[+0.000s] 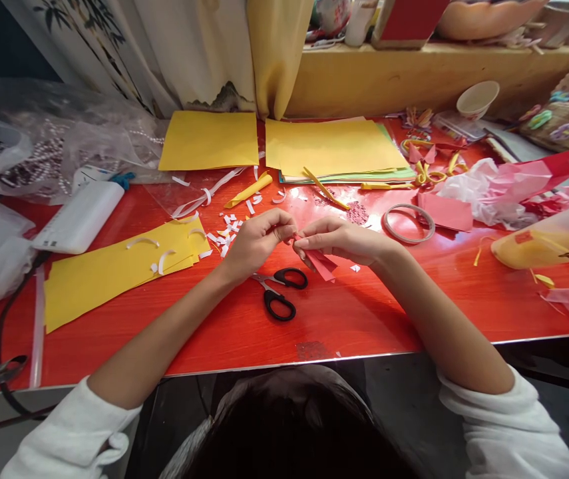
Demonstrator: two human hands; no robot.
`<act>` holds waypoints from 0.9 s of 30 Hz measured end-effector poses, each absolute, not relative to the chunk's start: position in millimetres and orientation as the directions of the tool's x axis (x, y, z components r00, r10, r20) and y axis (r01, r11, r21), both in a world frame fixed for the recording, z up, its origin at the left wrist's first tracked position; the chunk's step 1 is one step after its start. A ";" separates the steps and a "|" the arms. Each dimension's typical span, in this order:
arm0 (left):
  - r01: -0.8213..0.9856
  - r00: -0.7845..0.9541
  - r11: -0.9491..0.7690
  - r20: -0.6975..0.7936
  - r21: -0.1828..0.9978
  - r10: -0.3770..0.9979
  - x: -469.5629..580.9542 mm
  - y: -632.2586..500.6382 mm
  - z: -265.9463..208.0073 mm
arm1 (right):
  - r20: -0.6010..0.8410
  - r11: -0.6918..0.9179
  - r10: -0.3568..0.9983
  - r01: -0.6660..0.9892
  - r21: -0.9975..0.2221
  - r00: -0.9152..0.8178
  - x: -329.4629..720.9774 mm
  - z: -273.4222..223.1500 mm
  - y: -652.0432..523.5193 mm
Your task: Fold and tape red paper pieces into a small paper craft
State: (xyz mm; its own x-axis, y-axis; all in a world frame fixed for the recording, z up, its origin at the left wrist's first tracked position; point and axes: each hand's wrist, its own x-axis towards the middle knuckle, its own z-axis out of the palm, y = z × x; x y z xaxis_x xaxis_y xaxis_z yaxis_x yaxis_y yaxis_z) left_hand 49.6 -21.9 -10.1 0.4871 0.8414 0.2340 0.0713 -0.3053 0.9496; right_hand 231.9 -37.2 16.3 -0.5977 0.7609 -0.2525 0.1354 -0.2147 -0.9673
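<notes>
Above the red table point(364, 313) both of my hands meet at a folded piece of red paper point(322, 264). My left hand point(264, 238) pinches its upper end between thumb and fingers. My right hand point(341, 239) is closed around the paper's middle, and the lower end sticks out beneath the fingers. Just below my left hand lies a pair of scissors point(280, 293) with black handles, the blades partly hidden by that hand. White paper scraps point(225, 233) are scattered to the left of my left hand. A roll of tape point(408, 223) lies to the right of my right hand.
Yellow sheets point(209, 141) and a stack of coloured paper point(334, 145) lie at the back. Yellow strips point(119, 266) and a white power bank point(79, 216) are on the left. A plastic cup point(544, 243), crumpled pink tissue point(504, 183) and red paper pieces point(446, 211) crowd the right.
</notes>
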 end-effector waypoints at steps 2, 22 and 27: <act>-0.005 0.474 -0.244 0.217 0.970 0.853 51.7 -22.2 -12.4 | -0.257 -0.245 0.761 0.103 -0.964 -0.595 231.3 17.0 -37.9; 0.080 0.496 -0.285 0.210 0.955 0.843 45.0 -17.6 -3.4 | -0.187 -0.070 0.798 0.220 -0.973 -0.573 233.6 24.5 -38.5; 0.043 0.499 -0.230 0.178 0.972 0.848 45.3 -15.2 -6.0 | -0.180 -0.047 0.803 0.242 -0.969 -0.568 235.6 27.1 -38.8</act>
State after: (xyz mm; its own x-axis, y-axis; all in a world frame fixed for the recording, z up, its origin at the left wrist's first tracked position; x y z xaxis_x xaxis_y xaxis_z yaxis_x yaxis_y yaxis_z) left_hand 45.3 -15.2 -6.0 0.4987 0.8482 0.1782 0.0435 -0.2298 0.9723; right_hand 235.6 -38.8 27.1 -0.5680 0.8030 -0.1804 0.2417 -0.0469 -0.9692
